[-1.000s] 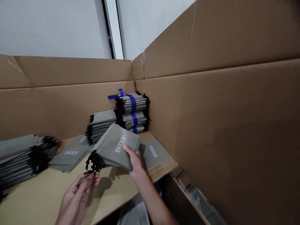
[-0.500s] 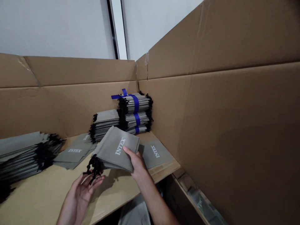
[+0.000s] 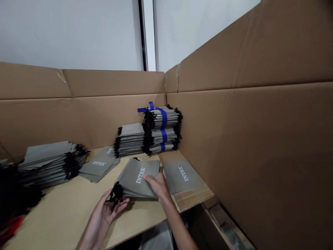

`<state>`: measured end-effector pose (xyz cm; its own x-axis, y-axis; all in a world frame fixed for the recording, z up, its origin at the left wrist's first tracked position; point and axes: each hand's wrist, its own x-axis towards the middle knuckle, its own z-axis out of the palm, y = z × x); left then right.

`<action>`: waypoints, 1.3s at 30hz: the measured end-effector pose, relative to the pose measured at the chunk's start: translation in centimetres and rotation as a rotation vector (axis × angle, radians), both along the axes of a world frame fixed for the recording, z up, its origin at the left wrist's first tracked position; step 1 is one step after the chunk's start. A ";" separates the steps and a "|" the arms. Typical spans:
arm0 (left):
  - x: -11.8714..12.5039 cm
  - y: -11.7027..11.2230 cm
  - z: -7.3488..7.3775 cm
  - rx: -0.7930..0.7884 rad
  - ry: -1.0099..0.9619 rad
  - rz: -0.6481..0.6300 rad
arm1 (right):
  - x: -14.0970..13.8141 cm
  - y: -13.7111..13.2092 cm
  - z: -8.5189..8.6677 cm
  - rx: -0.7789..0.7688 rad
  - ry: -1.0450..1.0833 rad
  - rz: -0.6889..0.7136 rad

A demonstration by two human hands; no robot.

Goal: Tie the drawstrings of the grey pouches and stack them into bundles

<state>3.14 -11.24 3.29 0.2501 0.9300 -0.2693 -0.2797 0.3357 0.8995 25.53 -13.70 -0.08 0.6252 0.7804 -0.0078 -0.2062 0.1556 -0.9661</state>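
The right hand (image 3: 157, 185) clamps a bundle of grey INTEX drawstring bags (image 3: 136, 178) over the wooden surface (image 3: 59, 218), hiding one corner. The left hand (image 3: 102, 213) lies open, fingers apart, below the black cords (image 3: 117, 194); whether they touch is unclear. The bundle's bag count cannot be told.

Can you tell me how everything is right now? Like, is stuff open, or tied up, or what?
Left hand: open, palm up, by the black cords.
Right hand: gripping the grey INTEX bags.
Blue-strapped stack: tied up, in the corner.
Unstrapped stack: lying flat.
Loose INTEX bag: flat, label up.
Cardboard wall: standing upright.
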 end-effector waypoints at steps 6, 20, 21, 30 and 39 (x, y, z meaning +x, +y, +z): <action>-1.6 1.7 -2.1 0.295 0.465 -0.059 | -0.8 -1.7 1.5 -0.492 -0.663 -0.015; -7.8 -1.4 -4.3 1.065 1.093 -0.010 | -1.7 -5.8 6.8 -0.397 -1.106 0.356; -7.7 -1.5 -4.7 1.104 1.088 -0.002 | -2.0 -5.9 6.8 -0.354 -1.105 0.437; -6.9 -2.0 -5.6 1.085 0.997 -0.015 | -5.0 -3.9 3.3 -0.214 -1.055 0.856; -7.6 -2.6 -5.6 0.985 0.954 -0.007 | -6.1 -3.1 2.5 -0.177 -1.065 0.790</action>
<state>-4.43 -13.80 -2.32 0.3475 0.8344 0.4278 0.5757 -0.5500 0.6050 19.41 -16.78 2.39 -0.2262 0.9722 0.0601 0.6792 0.2017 -0.7057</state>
